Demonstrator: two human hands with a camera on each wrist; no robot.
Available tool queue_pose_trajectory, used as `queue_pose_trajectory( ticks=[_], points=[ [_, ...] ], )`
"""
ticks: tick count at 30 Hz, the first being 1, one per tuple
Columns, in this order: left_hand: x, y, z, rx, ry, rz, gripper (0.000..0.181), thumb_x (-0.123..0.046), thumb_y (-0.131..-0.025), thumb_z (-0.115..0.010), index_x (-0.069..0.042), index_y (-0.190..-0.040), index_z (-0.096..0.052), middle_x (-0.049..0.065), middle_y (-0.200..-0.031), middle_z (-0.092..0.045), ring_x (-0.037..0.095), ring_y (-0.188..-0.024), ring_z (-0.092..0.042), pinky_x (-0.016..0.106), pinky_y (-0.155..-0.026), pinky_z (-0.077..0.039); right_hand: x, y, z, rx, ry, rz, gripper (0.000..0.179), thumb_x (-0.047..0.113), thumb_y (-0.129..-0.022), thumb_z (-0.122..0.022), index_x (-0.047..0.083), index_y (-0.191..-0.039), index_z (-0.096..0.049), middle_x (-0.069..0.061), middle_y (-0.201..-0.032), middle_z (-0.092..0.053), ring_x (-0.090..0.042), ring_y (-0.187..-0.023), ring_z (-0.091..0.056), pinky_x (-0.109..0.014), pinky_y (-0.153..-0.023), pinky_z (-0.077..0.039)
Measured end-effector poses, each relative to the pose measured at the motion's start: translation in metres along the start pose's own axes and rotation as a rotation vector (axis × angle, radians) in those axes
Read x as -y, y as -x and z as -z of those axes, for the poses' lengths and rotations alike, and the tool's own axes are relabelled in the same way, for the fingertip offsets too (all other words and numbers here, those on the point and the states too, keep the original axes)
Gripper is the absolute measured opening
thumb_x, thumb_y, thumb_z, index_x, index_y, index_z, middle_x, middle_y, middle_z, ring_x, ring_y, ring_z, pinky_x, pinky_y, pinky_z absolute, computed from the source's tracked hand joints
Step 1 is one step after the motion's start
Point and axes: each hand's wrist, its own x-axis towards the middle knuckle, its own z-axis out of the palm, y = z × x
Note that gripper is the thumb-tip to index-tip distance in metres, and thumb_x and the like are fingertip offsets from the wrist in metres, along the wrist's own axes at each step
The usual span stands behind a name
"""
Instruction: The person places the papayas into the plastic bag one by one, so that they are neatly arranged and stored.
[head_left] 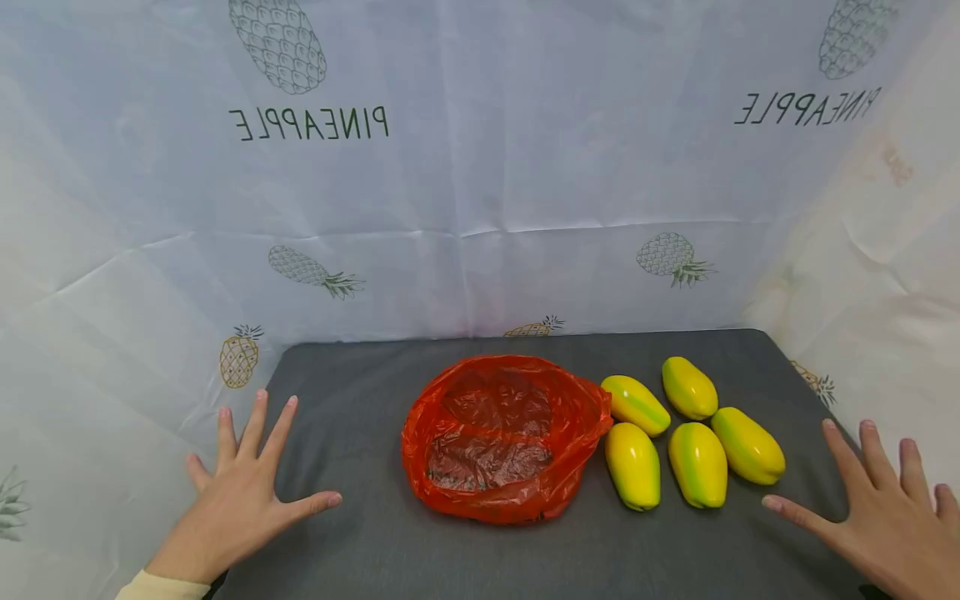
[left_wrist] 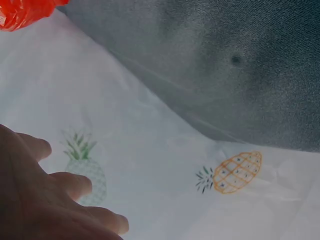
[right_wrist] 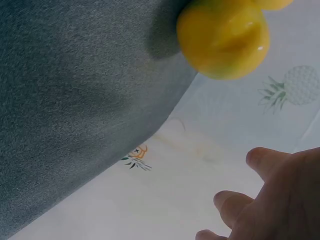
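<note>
An open red plastic bag lies crumpled in the middle of the grey mat, its mouth facing up. Several yellow-green mangoes lie just right of it. My left hand is spread flat at the mat's left edge, fingers straight, holding nothing. My right hand is spread the same way at the mat's right edge, its thumb near the closest mango. The left wrist view shows my left fingers over the white cloth and a corner of the bag. The right wrist view shows a mango and my right fingers.
White cloth printed with pineapples rises behind the mat and along both sides. The mat's front strip lies bare between my hands.
</note>
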Motion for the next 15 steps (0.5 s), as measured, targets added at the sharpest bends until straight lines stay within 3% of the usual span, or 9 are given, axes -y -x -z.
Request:
queue_pose_trajectory(
  ticks=[3,7,15],
  points=[
    [0.001,0.001,-0.001,-0.003,-0.002,0.004,0.139,-0.084,-0.078,-0.077,-0.033,-0.174,0.010,0.007,-0.179,0.026,0.069,-0.155,0.022,0.104,-0.087,-0.004,0.001,-0.001,0.000,-0.026,0.005,0.027,0.154,0.092,-0.074,-0.070,0.006,-0.169,0.016,-0.037,-0.169,0.021,-0.068,-0.153,0.021,-0.087,-0.117,0.000],
    [-0.001,-0.001,-0.005,-0.010,0.003,0.003,0.138,-0.083,-0.079,-0.076,-0.034,-0.173,0.011,0.005,-0.179,0.027,0.071,-0.155,0.019,0.103,-0.089,-0.006,0.008,-0.006,0.004,-0.078,-0.019,0.124,0.150,0.089,-0.075,-0.072,0.011,-0.172,0.012,-0.038,-0.171,0.018,-0.069,-0.154,0.016,-0.088,-0.114,-0.004],
    [-0.025,-0.010,-0.018,-0.013,0.126,-0.017,0.134,-0.081,-0.081,-0.076,-0.037,-0.173,0.010,-0.001,-0.179,0.027,0.062,-0.159,0.024,0.101,-0.098,-0.004,0.057,-0.005,0.019,-0.146,-0.080,0.347,0.138,0.082,-0.077,-0.077,0.021,-0.176,-0.002,-0.027,-0.179,0.011,-0.058,-0.163,0.012,-0.088,-0.112,-0.011]
  ],
)
